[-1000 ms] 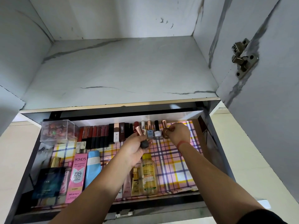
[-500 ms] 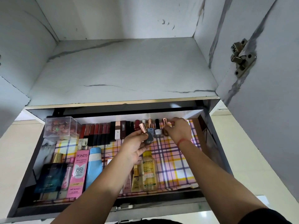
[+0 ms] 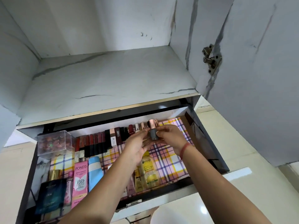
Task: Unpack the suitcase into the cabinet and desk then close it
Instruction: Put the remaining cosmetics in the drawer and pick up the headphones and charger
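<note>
Right hand (image 3: 171, 136) now joins left hand (image 3: 137, 147) on the grey polish bottle (image 3: 154, 135); both pinch its body; light, slick, breakable glass, I'd say.

Both hands are meeting over the open drawer (image 3: 208, 136): the left hand (image 3: 137, 147) and right hand (image 3: 171, 138) are pinching a grey nail polish bottle (image 3: 153, 134) upright above the checked liner (image 3: 168, 164).

Bright, even light; glare on floor (image 3: 202, 209); edges bend, seemingly slightly soft.
</note>
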